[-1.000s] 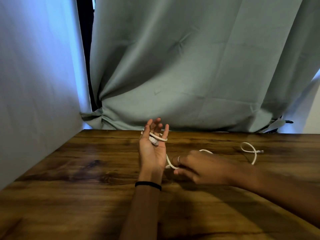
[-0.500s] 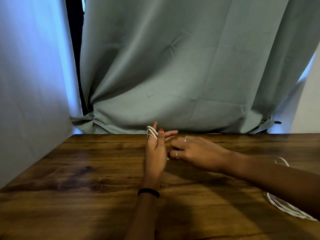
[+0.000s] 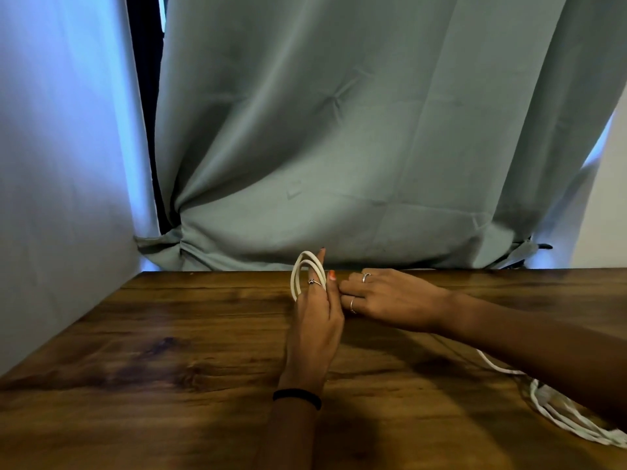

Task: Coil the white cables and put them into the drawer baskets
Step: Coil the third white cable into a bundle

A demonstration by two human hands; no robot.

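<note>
A white cable is looped twice around the straight fingers of my left hand, which stands on edge near the middle of the wooden table. My right hand lies just right of it, fingertips curled against my left fingers, where the cable itself is hidden. More white cable lies loose on the table at the right, under my right forearm. No drawer baskets are in view.
A grey-green curtain hangs behind the table's far edge. A pale wall closes the left side. Bare wood lies in front and to the left of my hands.
The loops on my left fingers have grown from one to two. My right hand moved up from the table beside my left palm to my left fingertips. The camera view shifted left.
</note>
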